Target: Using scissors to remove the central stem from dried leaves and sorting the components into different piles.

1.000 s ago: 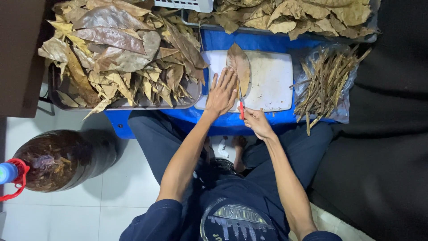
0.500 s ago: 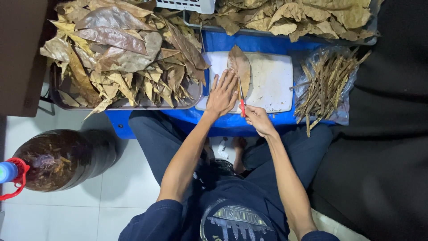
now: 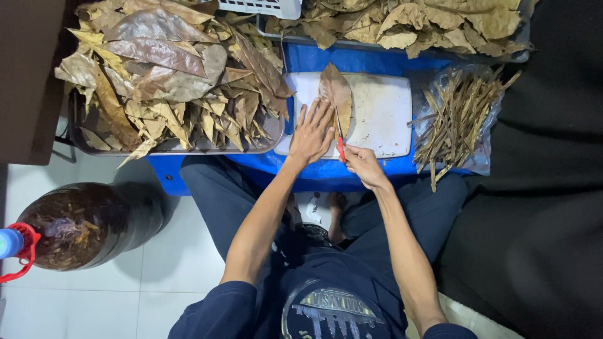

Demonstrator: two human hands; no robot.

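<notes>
A: Where's the leaf?

B: Upper centre, on the white board, inside its edges. The left hand presses it, fingers spread wide; the right hand is closed round a red-handled knife.

A: Room to move?

B: Little: leaf tray left, stem bag right.

A: Changed?

B: The left hand has slid slightly lower on the leaf.

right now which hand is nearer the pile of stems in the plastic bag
Right. The right hand holds the red-handled knife just beside the stems; the left hand presses the leaf, farther away.
</notes>
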